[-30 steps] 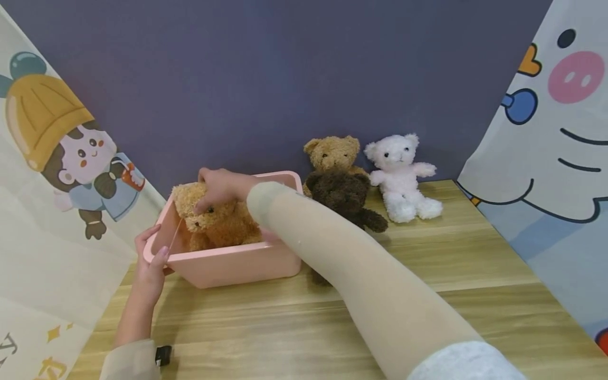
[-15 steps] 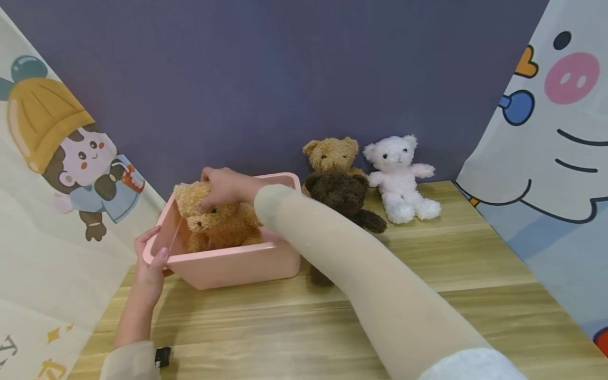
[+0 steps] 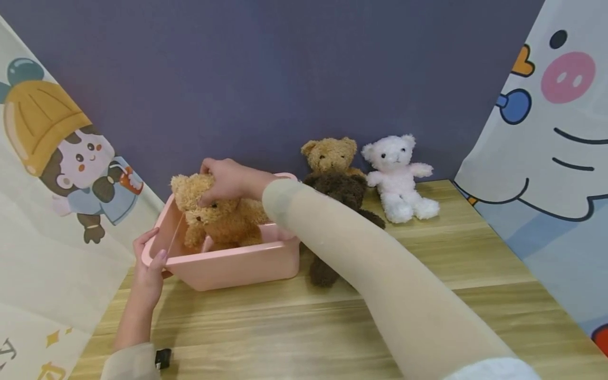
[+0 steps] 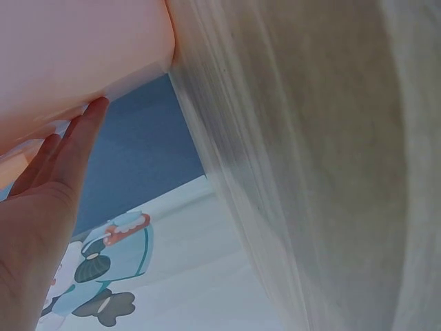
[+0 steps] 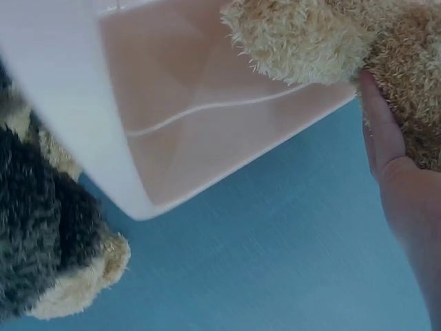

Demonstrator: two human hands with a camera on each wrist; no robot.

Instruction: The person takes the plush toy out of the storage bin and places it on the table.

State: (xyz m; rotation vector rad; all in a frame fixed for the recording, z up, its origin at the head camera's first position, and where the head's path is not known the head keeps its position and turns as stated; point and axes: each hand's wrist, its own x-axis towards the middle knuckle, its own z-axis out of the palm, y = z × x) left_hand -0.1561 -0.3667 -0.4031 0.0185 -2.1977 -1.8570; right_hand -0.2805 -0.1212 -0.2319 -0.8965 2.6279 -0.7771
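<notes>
A light-brown teddy bear (image 3: pixel 233 229) is in the pink plastic bin (image 3: pixel 237 270), its head above the rim and tilted forward. My right hand (image 3: pixel 228 182) grips the bear by the head from above, thumb over the face and fingers behind. Pink bin floor shows beside the bear's lower body. At the bin's left end, my left hand (image 3: pixel 148 269) holds the rim with the thumb on the front corner. In the left wrist view those fingers (image 4: pixel 84 145) reach under the bin's outer edge. The right wrist view has the hand (image 5: pixel 389 155) against the bear's plush (image 5: pixel 413 83).
Right of the bin sits a dark brown bear (image 3: pixel 339 190), partly behind the right sleeve, with another tan bear (image 3: pixel 330 154) behind it. A white bear (image 3: pixel 396 179) leans near the back wall (image 3: pixel 266 89). A small black object (image 3: pixel 163 358) lies by the left sleeve.
My right hand has risen slightly with the tan bear, and more of the bear's body and the bin floor shows. The left hand stays on the rim.
</notes>
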